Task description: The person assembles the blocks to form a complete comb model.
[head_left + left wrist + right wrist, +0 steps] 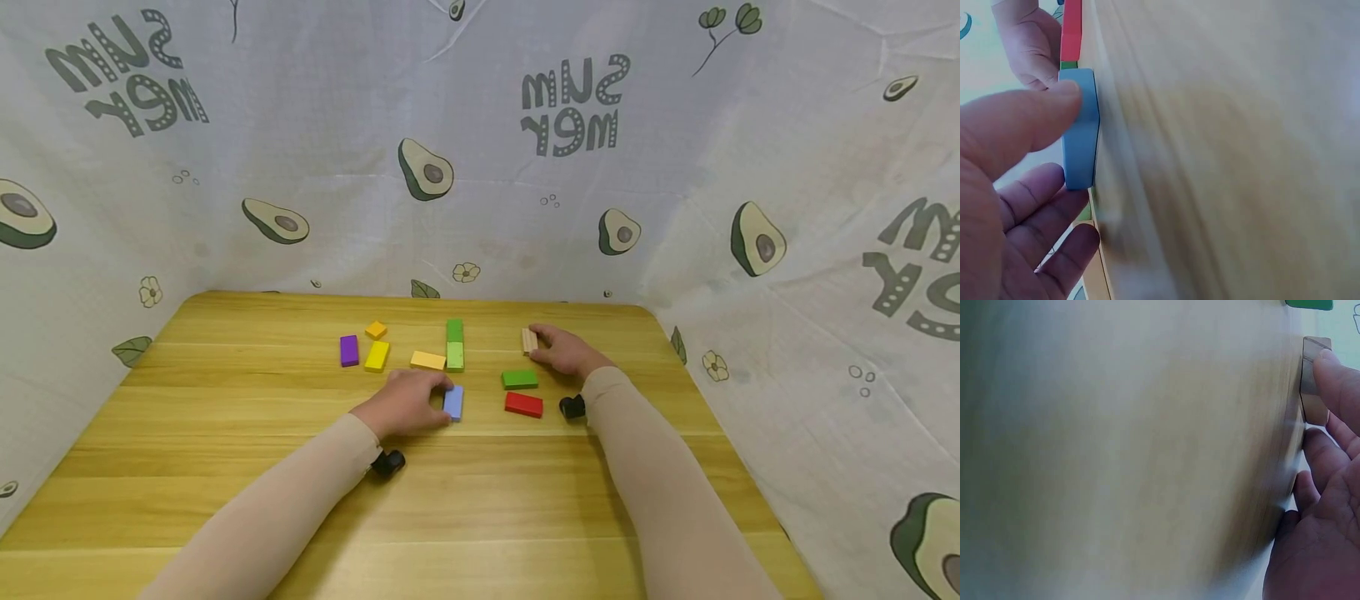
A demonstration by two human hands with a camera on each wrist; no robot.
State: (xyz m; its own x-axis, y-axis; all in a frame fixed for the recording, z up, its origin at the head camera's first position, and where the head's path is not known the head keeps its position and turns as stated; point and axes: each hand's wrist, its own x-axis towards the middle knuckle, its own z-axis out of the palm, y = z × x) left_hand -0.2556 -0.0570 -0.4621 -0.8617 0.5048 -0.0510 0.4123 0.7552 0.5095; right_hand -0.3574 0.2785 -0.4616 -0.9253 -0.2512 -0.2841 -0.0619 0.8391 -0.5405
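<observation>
In the head view my left hand (408, 404) pinches a light blue block (453, 403) that lies flat on the table. The left wrist view shows the thumb on the near end of this blue block (1079, 140) and fingertips at its other end. Farther back on the right, my right hand (568, 352) grips a plain wood-coloured block (529, 342) by its ends. The thumb presses on the wood-coloured block (1315, 384) in the right wrist view, with a finger at its far end. A green block (520, 380) and a red block (523, 405) lie between the hands.
Beyond the left hand lie a purple block (348, 351), a yellow block (377, 357), a small orange block (376, 331) and a pale orange block (428, 360). A green block (454, 330) lines up with a light green one (455, 357). Printed cloth (337, 167) surrounds the wooden table (480, 517).
</observation>
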